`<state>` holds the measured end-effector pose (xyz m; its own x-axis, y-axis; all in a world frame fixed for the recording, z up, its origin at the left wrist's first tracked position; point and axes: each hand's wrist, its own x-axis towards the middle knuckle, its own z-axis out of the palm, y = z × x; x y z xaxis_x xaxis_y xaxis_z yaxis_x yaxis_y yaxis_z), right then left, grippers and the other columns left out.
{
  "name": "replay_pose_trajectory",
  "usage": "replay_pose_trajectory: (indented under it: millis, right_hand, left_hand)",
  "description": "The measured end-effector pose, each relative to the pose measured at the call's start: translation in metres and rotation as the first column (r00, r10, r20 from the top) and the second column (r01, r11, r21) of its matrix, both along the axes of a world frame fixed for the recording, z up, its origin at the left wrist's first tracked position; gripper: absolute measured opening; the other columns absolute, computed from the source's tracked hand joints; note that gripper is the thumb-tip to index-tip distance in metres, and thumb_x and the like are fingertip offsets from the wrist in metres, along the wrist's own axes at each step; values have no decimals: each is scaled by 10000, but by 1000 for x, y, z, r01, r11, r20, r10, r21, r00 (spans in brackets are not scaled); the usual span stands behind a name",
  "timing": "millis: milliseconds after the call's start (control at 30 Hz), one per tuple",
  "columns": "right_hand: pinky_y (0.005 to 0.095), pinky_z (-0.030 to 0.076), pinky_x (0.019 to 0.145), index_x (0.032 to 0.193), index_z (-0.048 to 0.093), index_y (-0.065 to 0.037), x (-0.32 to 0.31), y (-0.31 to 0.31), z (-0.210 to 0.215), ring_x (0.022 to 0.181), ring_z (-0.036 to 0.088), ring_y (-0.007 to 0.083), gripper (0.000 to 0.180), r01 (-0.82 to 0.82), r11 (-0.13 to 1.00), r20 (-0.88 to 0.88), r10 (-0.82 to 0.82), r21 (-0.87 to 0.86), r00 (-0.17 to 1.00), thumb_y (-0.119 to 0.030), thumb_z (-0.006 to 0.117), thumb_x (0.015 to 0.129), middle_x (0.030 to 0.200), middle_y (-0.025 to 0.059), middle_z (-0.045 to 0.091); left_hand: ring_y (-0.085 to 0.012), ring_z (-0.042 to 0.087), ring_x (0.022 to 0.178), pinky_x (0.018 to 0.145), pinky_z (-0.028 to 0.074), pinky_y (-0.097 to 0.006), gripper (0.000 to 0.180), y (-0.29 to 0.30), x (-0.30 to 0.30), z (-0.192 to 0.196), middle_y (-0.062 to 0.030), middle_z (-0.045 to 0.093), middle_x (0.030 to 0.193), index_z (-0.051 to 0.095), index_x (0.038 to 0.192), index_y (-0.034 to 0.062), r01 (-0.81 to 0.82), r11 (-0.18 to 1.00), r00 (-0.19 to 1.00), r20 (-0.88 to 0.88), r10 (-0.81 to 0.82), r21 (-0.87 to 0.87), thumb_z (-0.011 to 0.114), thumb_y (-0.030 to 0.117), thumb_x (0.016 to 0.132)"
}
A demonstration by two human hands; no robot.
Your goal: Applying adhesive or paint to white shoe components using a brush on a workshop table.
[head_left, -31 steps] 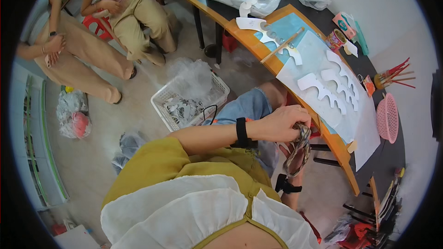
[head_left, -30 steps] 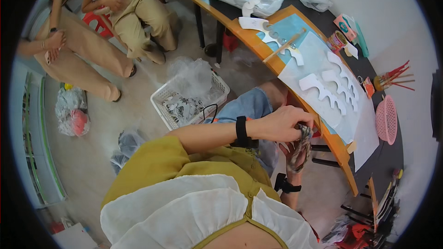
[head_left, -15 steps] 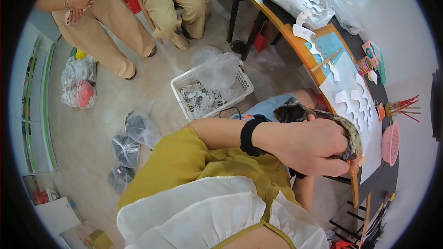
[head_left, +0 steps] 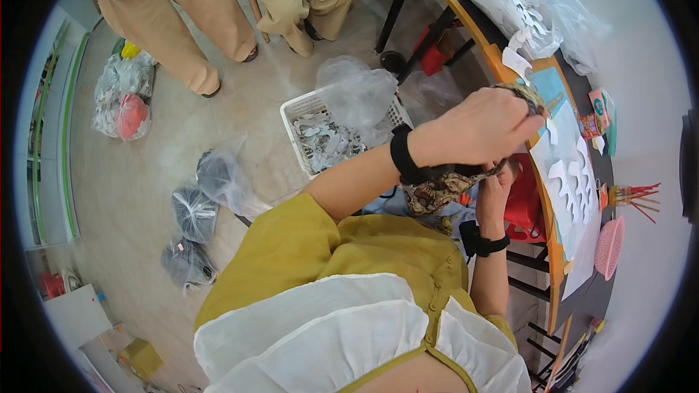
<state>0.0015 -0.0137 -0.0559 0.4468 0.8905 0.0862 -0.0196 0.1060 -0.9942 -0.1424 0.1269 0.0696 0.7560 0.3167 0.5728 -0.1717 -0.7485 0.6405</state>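
A dark brown and tan patterned cloth [head_left: 433,193] hangs between my hands, in front of my yellow clothing. My left hand [head_left: 477,127], with a black band on its wrist, is closed on the cloth's upper part, which shows above and beyond the knuckles. Lower down and nearer my body, my right hand [head_left: 497,189] pinches another part of the same cloth at its edge. A black strap with a small box is round my right wrist. My left hand covers the middle of the cloth.
Along the right runs a wood-edged table [head_left: 557,276] with white cut-out shapes [head_left: 571,182]. A pink basket [head_left: 609,247] and a stick holder [head_left: 622,195] stand behind. A white crate [head_left: 298,135] and bagged bundles [head_left: 195,215] are on the floor. Two people [head_left: 182,7] are beyond.
My left hand has lifted up and away from me with the cloth. My right hand, mostly hidden before, now shows below it. The view has shifted, and a red stool shows by the table.
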Motion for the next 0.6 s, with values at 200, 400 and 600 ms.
replay_pose_trajectory:
  millis: [200,400,600]
  right_hand:
    - [279,395,929,1177,598,32,-8,27,3,1013,549,117,426,-164,987,24,163,4,986,-336,433,1041,1131,53,621]
    - [312,403,994,1177,582,13,-20,39,6,1112,539,183,310,80,977,497,30,-199,867,-237,511,1006,1153,104,612]
    - [293,425,982,1214,564,-3,-14,62,-39,1090,559,162,337,-98,995,398,88,2,913,-85,664,902,1142,92,620]
  left_hand:
    - [-234,644,703,658,512,-327,318,28,7,-30,-137,671,898,616,1100,-32,-15,903,997,59,44,-429,478,224,970]
    - [-121,609,637,584,499,-254,295,18,0,-15,-88,679,926,602,1136,-18,157,743,985,43,-170,-651,493,203,974]
    - [-375,622,892,808,487,-416,265,-21,24,-28,-192,652,947,620,1079,-33,276,938,959,4,-282,-208,545,181,943]
